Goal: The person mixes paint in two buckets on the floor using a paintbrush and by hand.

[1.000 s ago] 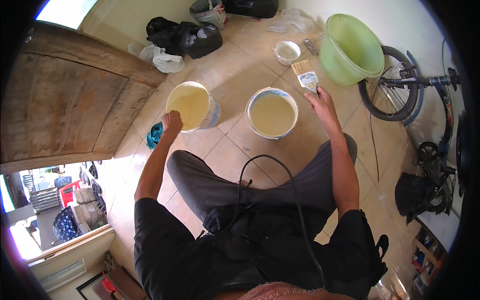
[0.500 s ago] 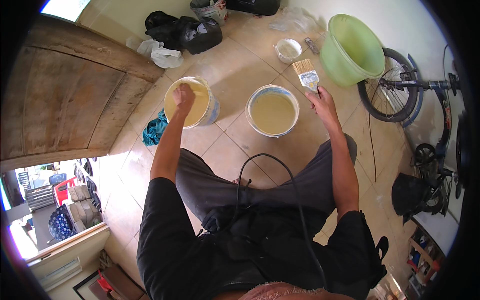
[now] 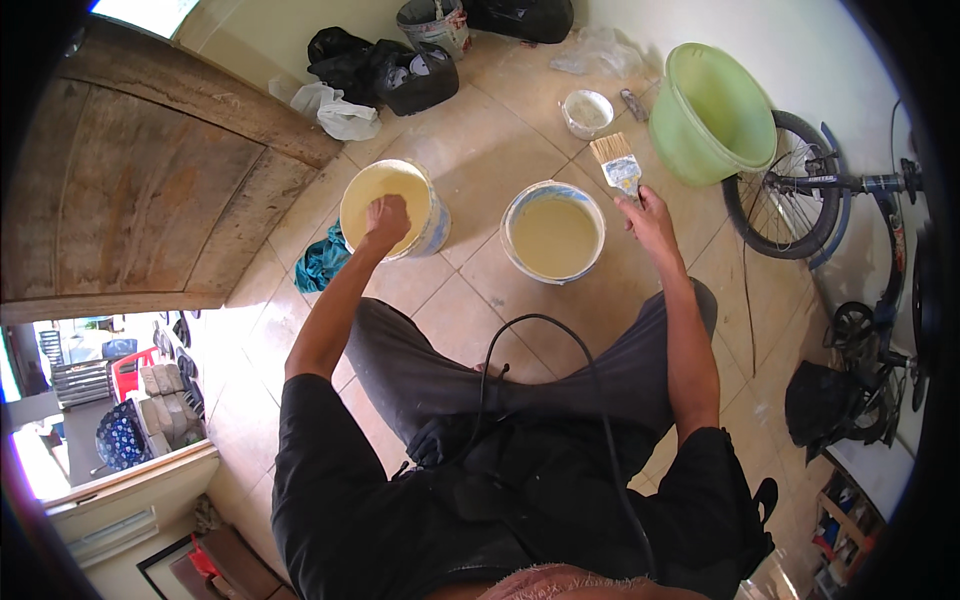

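Observation:
I squat over two paint buckets on a tiled floor. My left hand (image 3: 386, 221) is closed into a fist over the near rim of the left bucket (image 3: 424, 196), which holds pale yellow paint; whether it grips anything I cannot tell. My right hand (image 3: 648, 212) holds a flat paintbrush (image 3: 616, 162) by its handle, bristles pointing away, just right of the second bucket (image 3: 590, 205) of cream paint.
A large green basin (image 3: 705, 115) and a small white tub (image 3: 587, 111) stand beyond the brush. A bicycle (image 3: 830, 200) leans at the right. A teal rag (image 3: 322, 262) lies left of the yellow bucket. Black bags (image 3: 385, 65) and a wooden door (image 3: 130, 190) lie farther off.
My left hand rose from the floor-side edge of the left bucket and now sits over its near rim. My right hand and the brush hardly moved.

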